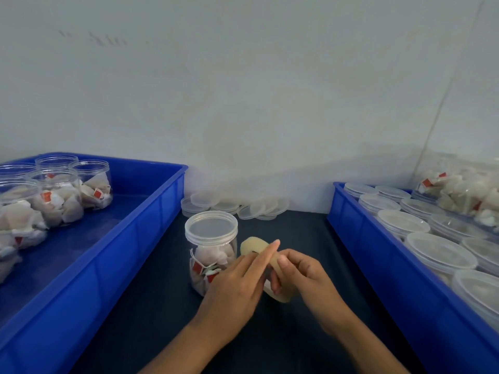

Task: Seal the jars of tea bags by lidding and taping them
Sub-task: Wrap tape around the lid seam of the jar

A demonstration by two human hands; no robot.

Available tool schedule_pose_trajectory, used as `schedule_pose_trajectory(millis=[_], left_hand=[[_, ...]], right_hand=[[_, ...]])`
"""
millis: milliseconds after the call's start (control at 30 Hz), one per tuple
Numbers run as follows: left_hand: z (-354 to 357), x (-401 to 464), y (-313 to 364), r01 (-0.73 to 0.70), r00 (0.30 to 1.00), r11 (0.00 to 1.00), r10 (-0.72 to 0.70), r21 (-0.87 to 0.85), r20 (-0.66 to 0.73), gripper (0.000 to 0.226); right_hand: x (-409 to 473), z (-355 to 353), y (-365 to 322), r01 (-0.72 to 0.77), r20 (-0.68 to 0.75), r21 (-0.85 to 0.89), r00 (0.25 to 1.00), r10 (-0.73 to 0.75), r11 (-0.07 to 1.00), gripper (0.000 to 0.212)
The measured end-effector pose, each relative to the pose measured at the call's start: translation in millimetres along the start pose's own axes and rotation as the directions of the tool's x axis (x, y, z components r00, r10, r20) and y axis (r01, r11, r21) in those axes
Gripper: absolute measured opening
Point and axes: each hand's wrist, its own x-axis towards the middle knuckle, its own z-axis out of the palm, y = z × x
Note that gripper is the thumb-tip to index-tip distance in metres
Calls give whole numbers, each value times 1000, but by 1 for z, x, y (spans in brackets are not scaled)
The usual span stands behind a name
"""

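So both hands are low in the middle of the frame, over the dark table (297,233). The right hand (305,276) has its fingers curled round a yellowish tape roll (252,248), gripping it from the right side. The left hand (237,282) isn't really clamped on anything, its fingers are stretched out straight and lie across the roll's outer edge, fingertips touching it.

Just left of the hands is the lidded jar (209,252), upright, tea bags with red tags inside, clear lid on top. The left hand's knuckles sit right against its lower right side, can't tell if they actually touch.

Room-wise it's a narrow lane: a blue tray (151,225) fills the left of the frame, its rim close to the jar, with open jars (62,195) of tea bags bunched in its far left end. Another blue bin (356,238) runs down the right edge, packed with capped jars (440,255). At the back, against the white wall (243,76), there's a heap of loose lids (232,206) just behind the jar. The open table is mostly the strip between the two trays.
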Motion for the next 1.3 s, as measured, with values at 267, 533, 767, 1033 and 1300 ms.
schedule_pose_trajectory(millis=[267,533,767,1033,1300], left_hand=[[-9,8,1,244,969,967,-247,-67,-34,41],[-11,16,1,426,901,901,-431,78,51,24],[0,27,9,618,747,774,-633,137,204,54],[8,17,11,841,537,407,-712,-357,452,53],[-1,24,23,853,366,-94,-594,-513,716,63]], right_hand=[[-3,-5,-11,-12,218,29,976,6,1000,28],[-3,-14,-9,-40,160,135,987,18,990,33],[-1,-17,-12,-2,120,414,991,-53,910,39],[-2,-11,-15,34,105,424,991,-87,905,50],[-1,4,-11,24,20,175,999,-28,984,36]])
